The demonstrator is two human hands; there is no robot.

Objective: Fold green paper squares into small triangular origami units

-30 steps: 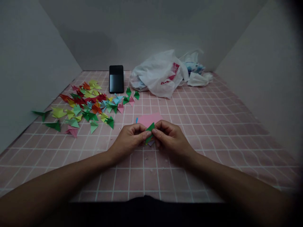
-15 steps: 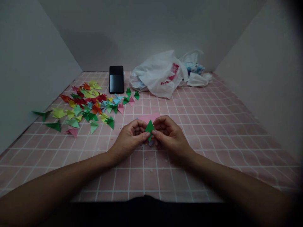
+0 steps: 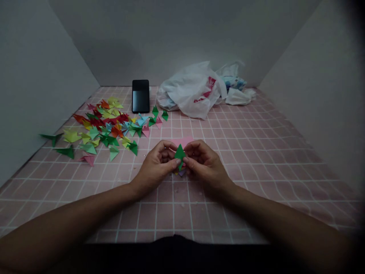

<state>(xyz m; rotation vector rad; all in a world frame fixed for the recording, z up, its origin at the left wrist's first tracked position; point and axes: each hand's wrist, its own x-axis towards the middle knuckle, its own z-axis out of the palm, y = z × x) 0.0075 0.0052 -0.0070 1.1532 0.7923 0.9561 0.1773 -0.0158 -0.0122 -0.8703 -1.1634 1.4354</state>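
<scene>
My left hand and right hand meet just above the pink gridded mat, fingertips of both pinched on a small green folded paper triangle. It stands between them, point up, long axis vertical, equally near each hand. Pink paper lies just behind.

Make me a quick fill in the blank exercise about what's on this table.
The left hand and right hand pinch a folded paper piece coloured ____.
The black phone lies ____ of the white plastic bag.
The flat sheet behind the hands is ____.
Missing words: green; left; pink.
</scene>
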